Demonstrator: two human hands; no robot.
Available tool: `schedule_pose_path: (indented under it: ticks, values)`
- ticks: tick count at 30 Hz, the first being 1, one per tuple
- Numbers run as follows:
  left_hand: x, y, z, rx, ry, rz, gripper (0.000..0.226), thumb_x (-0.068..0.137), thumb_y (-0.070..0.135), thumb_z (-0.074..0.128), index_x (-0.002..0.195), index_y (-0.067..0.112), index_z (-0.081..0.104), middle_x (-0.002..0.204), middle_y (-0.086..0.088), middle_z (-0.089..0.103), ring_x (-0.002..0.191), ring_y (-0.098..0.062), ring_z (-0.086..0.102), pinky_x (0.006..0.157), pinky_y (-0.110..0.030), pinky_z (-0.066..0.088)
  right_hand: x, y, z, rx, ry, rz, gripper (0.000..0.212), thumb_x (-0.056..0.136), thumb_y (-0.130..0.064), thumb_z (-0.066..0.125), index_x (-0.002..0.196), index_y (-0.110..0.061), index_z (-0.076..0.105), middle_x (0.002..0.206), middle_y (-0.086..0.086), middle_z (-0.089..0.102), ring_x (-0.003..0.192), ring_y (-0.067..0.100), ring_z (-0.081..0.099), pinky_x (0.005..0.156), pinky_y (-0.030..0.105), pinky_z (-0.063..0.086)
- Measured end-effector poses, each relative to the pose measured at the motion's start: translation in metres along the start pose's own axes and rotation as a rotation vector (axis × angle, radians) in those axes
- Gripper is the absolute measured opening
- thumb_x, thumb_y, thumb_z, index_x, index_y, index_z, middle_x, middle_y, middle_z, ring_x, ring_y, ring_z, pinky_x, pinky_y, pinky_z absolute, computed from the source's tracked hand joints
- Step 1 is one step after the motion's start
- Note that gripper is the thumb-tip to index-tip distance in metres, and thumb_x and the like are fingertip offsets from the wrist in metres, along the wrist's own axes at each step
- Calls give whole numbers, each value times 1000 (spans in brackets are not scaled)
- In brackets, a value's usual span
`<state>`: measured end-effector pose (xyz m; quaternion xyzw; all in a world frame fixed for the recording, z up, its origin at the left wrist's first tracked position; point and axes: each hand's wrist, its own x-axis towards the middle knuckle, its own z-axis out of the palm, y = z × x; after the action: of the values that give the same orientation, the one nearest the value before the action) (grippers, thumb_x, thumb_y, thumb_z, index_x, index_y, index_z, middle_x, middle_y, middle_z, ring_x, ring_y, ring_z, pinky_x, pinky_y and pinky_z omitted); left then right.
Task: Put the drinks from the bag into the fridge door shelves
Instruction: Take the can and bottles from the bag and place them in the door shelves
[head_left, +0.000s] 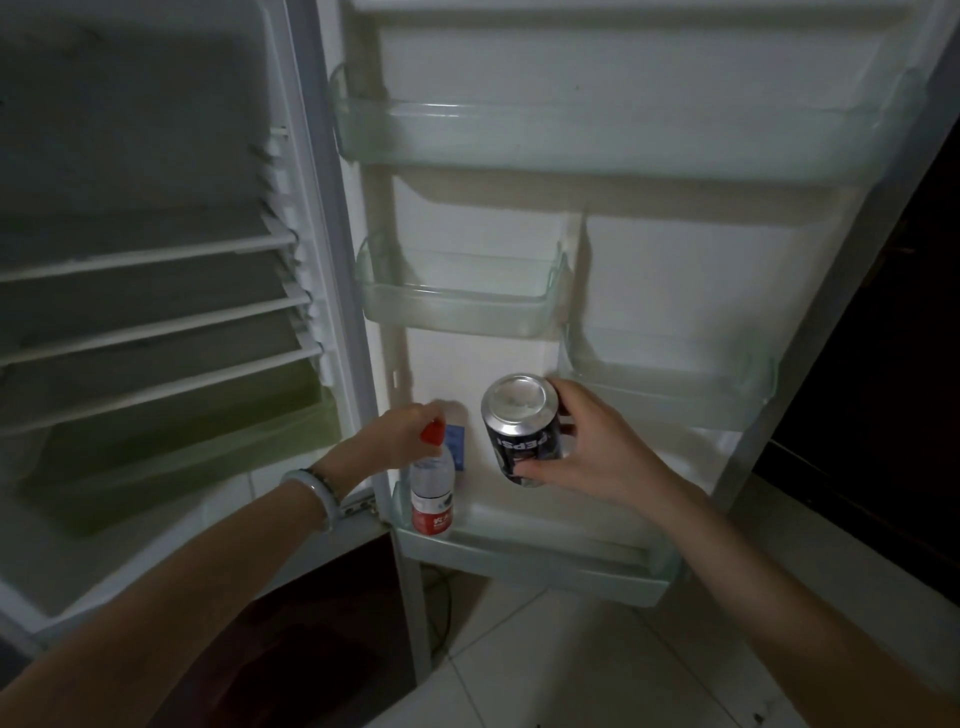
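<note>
Drinks held at the bottom door shelf (524, 564)
At the left end of that shelf, a water bottle (432, 491) stands upright, its red cap gripped by the left hand (397, 434); to the right, above the shelf's middle, a black Pepsi can (524, 428) is clasped inverted in the right hand (597, 447)

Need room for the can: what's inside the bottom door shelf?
Bottom door shelf: one water bottle with a red cap at its left end, left hand on top. Floor beside it looks bare; right end partly hidden by forearm.
</note>
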<state>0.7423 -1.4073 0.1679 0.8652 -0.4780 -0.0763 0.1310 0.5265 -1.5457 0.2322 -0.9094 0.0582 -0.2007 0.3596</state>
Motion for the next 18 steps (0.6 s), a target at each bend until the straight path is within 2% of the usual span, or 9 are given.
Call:
schedule_pose_path:
  ticks: [3,5,8,10,12,15,18]
  values:
    - [1,-1,-1,-16,2,-37,27,83,14,63,107,16,51,100,-5,60,90,-21,58,75,-27,45,0,-2,0,28,-11,1,72,59,-21,85,120,-29,47,114,-11,53,103,2,53,79,5,43]
    - [2,-3,-1,-8,-5,-55,36,82,16,62,116,17,48,104,-5,59,91,-20,58,75,-26,45,-1,-4,0,51,-18,-8,71,59,-20,85,117,-33,45,113,-11,54,103,2,54,81,7,44]
    - [0,0,-4,30,-61,-82,44,80,22,65,118,19,43,114,-6,54,94,-19,54,74,-26,44,0,-10,-3,107,-41,-8,71,61,-21,85,119,-32,46,116,-12,56,105,2,55,85,14,46]
    - [-3,6,-6,62,-65,-59,60,80,27,66,131,17,36,128,-7,47,109,-23,49,86,-30,44,2,-17,-10,157,-53,0,73,62,-23,85,123,-31,45,117,-15,57,105,0,55,88,19,47]
    - [-6,14,-9,139,-34,-1,68,85,30,63,141,15,27,138,-7,39,123,-24,39,98,-32,36,7,-24,-21,205,-40,2,72,62,-22,86,120,-33,45,114,-19,57,104,-1,56,88,23,48]
    - [-9,26,-15,224,38,96,65,87,34,60,140,12,30,143,-6,34,127,-22,32,103,-31,29,18,-32,-44,283,56,2,67,58,-17,87,110,-37,48,112,-13,61,103,9,59,89,32,49]
    - [-12,35,-18,215,63,159,65,88,36,59,140,12,29,145,-7,31,130,-22,30,106,-32,29,24,-33,-66,280,233,-10,64,56,-13,88,106,-31,52,107,-6,64,97,12,62,86,33,50]
